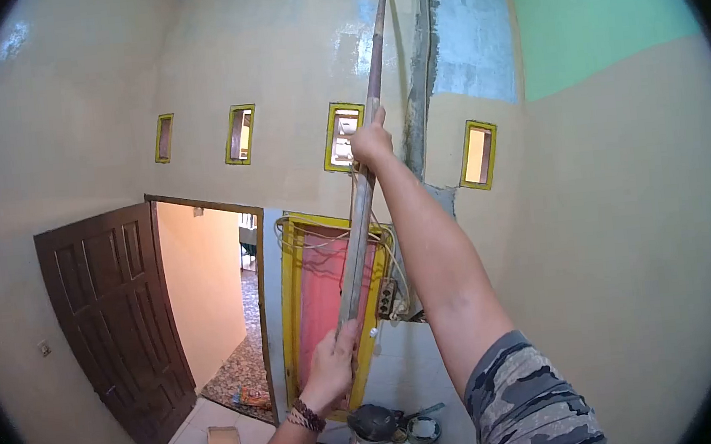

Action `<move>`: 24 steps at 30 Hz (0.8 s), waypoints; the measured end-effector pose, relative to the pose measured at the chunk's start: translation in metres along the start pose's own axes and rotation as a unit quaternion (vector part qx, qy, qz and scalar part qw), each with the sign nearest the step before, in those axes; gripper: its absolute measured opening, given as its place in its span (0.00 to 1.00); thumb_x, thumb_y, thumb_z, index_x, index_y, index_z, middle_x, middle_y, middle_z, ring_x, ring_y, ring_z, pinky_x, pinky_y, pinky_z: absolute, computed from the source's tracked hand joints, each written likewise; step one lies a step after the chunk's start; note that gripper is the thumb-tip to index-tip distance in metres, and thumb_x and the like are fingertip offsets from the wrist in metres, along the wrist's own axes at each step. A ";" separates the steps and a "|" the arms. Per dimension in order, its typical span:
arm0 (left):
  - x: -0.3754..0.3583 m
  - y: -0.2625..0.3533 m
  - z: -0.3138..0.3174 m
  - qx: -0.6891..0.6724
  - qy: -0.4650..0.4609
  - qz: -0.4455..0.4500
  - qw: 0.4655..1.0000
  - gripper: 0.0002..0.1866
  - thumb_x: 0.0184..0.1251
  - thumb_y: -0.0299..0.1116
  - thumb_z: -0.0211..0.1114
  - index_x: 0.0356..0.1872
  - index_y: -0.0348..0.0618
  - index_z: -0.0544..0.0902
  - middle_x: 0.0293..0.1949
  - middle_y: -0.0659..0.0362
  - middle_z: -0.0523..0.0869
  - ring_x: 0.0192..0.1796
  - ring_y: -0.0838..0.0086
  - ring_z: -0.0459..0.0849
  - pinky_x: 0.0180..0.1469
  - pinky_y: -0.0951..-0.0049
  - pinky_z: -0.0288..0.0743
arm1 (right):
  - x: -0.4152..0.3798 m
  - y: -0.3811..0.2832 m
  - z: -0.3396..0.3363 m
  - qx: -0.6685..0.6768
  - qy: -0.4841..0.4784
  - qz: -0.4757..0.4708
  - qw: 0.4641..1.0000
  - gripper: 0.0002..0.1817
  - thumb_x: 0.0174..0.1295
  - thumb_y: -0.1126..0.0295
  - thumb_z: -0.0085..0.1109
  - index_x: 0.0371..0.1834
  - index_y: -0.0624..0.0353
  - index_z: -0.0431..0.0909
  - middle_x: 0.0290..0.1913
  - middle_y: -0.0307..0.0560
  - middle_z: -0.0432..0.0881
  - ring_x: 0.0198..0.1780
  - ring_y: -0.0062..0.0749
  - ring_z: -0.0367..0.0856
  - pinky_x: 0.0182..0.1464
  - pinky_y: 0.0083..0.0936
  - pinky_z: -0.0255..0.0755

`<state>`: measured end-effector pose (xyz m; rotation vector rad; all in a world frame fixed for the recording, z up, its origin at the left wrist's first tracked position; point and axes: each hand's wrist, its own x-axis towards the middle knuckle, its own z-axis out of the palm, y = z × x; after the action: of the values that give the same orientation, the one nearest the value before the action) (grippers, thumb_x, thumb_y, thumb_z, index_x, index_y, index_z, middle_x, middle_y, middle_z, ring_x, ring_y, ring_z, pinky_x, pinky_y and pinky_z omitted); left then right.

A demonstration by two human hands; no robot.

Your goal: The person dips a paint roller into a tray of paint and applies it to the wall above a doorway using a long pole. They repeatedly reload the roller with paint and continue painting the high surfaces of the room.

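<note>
A long pole (357, 243) rises up the middle of the view to the top of the far wall (291, 67), and both my hands are wrapped round it. My right hand (372, 143) grips it higher up, with the arm stretched out. Lower down, in front of the pink door (323, 288), my left hand (333, 366) is closed round the same pole. What is fixed to the pole's top end, at the ceiling's edge, is too small to make out. Shiny, wet-looking patches show on the wall beside the upper pole.
A brown door (114, 319) stands open at the left. Cables (344, 231) and a socket strip (387, 297) hang by the yellow door frame. On the floor are a shallow tray (224, 442), a dark pan (375, 423) and a tub (423, 429). A grey cement strip (421, 81) runs up the wall.
</note>
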<state>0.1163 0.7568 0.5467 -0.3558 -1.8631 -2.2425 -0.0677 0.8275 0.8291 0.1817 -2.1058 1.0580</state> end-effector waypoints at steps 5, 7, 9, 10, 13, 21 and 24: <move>0.012 -0.044 -0.002 0.026 0.031 0.038 0.998 0.18 0.69 0.51 0.51 0.30 0.47 0.69 0.15 0.68 0.66 0.12 0.83 0.62 0.13 0.80 0.55 | 0.006 0.020 0.021 -0.006 0.012 0.001 1.000 0.43 0.56 0.71 0.45 0.72 0.50 0.31 0.49 0.69 0.75 0.46 0.55 0.79 0.46 0.39 0.76; 0.013 -0.054 -0.001 0.036 0.043 0.109 0.992 0.18 0.69 0.51 0.51 0.28 0.47 0.68 0.14 0.68 0.66 0.12 0.83 0.62 0.12 0.80 0.54 | -0.023 0.013 0.006 -0.013 -0.005 0.016 1.000 0.42 0.56 0.71 0.44 0.72 0.49 0.33 0.49 0.69 0.75 0.45 0.54 0.80 0.46 0.38 0.76; 0.005 -0.034 0.004 0.002 0.011 -0.017 1.000 0.18 0.69 0.51 0.51 0.29 0.47 0.68 0.15 0.68 0.66 0.12 0.84 0.62 0.12 0.80 0.54 | -0.025 0.016 0.006 0.009 0.007 0.028 1.000 0.40 0.57 0.74 0.42 0.72 0.47 0.34 0.44 0.66 0.76 0.35 0.55 0.82 0.33 0.42 0.79; 0.012 -0.027 0.003 -0.012 0.004 -0.003 1.000 0.18 0.69 0.51 0.51 0.28 0.48 0.68 0.15 0.69 0.65 0.12 0.84 0.61 0.12 0.80 0.54 | -0.004 0.012 0.009 0.034 0.014 0.028 0.999 0.40 0.57 0.74 0.42 0.72 0.47 0.34 0.46 0.66 0.76 0.35 0.54 0.82 0.33 0.42 0.79; 0.011 0.015 0.004 0.016 0.017 -0.018 1.000 0.23 0.69 0.52 0.50 0.29 0.39 0.74 0.17 0.64 0.71 0.20 0.81 0.68 0.23 0.74 0.63 | 0.011 -0.011 -0.004 0.048 -0.009 0.016 0.999 0.41 0.57 0.73 0.44 0.72 0.49 0.34 0.48 0.65 0.76 0.35 0.53 0.82 0.30 0.40 0.80; 0.020 -0.026 0.001 0.067 0.049 0.051 0.995 0.25 0.68 0.52 0.51 0.29 0.36 0.75 0.17 0.61 0.72 0.22 0.78 0.71 0.26 0.71 0.66 | -0.007 0.001 0.004 0.027 -0.010 0.039 0.999 0.38 0.59 0.71 0.41 0.72 0.49 0.34 0.48 0.67 0.75 0.39 0.54 0.81 0.36 0.41 0.79; 0.023 -0.026 0.000 0.016 0.049 0.052 0.997 0.20 0.68 0.50 0.54 0.27 0.43 0.71 0.14 0.68 0.66 0.15 0.85 0.64 0.16 0.79 0.57 | 0.025 0.017 0.021 -0.033 0.056 -0.044 0.997 0.37 0.61 0.69 0.41 0.71 0.48 0.34 0.42 0.64 0.78 0.31 0.51 0.82 0.25 0.37 0.80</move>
<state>0.0863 0.7613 0.5298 -0.3247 -1.7868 -2.1193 -0.1038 0.8281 0.8277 0.1784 -2.0103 0.9244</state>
